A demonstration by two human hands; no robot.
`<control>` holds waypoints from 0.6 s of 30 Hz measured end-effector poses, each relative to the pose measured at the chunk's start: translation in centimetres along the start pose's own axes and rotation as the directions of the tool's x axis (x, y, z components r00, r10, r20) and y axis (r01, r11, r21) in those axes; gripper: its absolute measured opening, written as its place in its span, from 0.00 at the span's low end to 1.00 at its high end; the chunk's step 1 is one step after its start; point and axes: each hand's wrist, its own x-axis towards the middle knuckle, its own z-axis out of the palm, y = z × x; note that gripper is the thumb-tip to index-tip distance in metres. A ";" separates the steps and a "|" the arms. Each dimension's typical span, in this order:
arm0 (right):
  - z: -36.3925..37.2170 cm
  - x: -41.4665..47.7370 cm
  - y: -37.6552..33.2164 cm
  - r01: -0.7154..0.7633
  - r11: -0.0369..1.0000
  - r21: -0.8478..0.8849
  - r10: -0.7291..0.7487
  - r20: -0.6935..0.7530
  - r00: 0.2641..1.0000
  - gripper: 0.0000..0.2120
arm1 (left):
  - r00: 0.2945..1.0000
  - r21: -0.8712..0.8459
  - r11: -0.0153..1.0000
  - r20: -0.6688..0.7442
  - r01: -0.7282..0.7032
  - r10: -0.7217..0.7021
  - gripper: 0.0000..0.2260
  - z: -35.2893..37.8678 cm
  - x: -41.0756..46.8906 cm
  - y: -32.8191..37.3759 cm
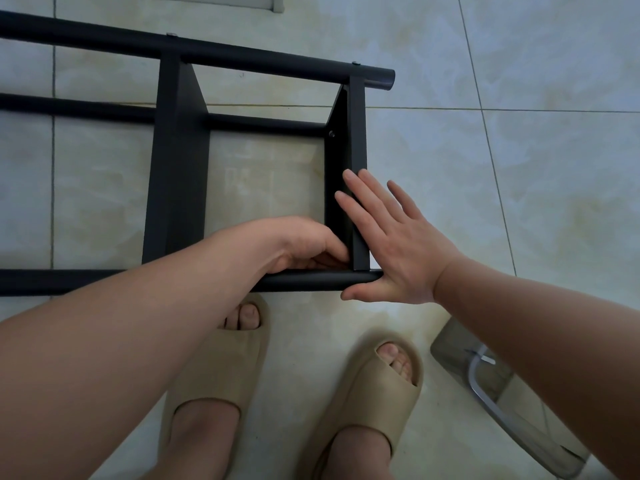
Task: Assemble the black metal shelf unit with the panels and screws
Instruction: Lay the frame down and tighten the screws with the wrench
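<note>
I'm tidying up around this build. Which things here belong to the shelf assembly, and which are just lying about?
Job: black shelf frame; end panel; screw; left hand at the panel's corner; right hand flat on it.
Lying about: clear plastic piece with metal rod; beige slippers, worn.

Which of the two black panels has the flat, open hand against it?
The panel farthest right: the right hand lies flat against it. The other panel, farther left, has no hand on it.

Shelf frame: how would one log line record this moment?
right hand flat on end panel | left hand curled at inside corner | frame on floor
</note>
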 end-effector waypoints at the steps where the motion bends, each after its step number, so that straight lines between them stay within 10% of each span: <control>1: 0.0 0.0 0.0 0.000 1.000 0.001 0.000 0.000 1.000 0.56 | 1.000 0.001 1.000 0.005 0.009 -0.009 0.06 0.0 0.0 0.0; 18: 0.0 0.0 0.0 -0.008 1.000 0.008 0.008 0.010 1.000 0.57 | 0.999 -0.049 0.998 -0.032 -0.046 0.044 0.08 -0.2 0.0 0.0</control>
